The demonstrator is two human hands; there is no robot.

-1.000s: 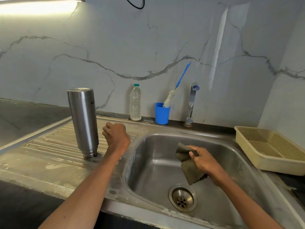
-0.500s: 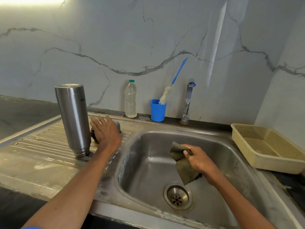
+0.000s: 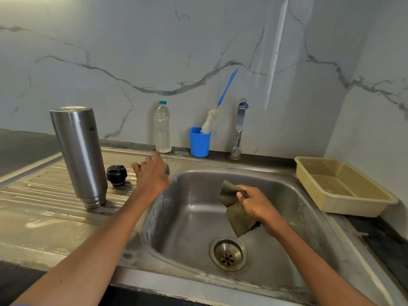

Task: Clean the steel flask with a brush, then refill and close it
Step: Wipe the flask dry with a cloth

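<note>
The steel flask (image 3: 78, 155) stands on the ribbed drainboard (image 3: 44, 191) at the left. Just right of its foot lies a black cap (image 3: 116, 175). My left hand (image 3: 152, 176) hovers to the right of the cap by the sink's rim, fingers loosely spread and pointing at the back wall; a small grey thing (image 3: 167, 168) peeks out behind it. Over the sink basin (image 3: 187, 228) my right hand (image 3: 257, 206) grips a crumpled olive-green cloth (image 3: 235, 214). The blue-handled bottle brush (image 3: 220, 102) leans in a blue cup (image 3: 199, 143) at the back.
A clear plastic water bottle (image 3: 163, 129) with a green cap stands at the wall, left of the blue cup. The tap (image 3: 240, 127) rises behind the basin. A beige plastic basket (image 3: 340, 188) sits on the counter at the right. The drain (image 3: 228, 253) lies below the cloth.
My left hand has moved right, away from the flask's foot, and the black cap now lies uncovered on the drainboard. My right hand still holds the cloth over the basin.
</note>
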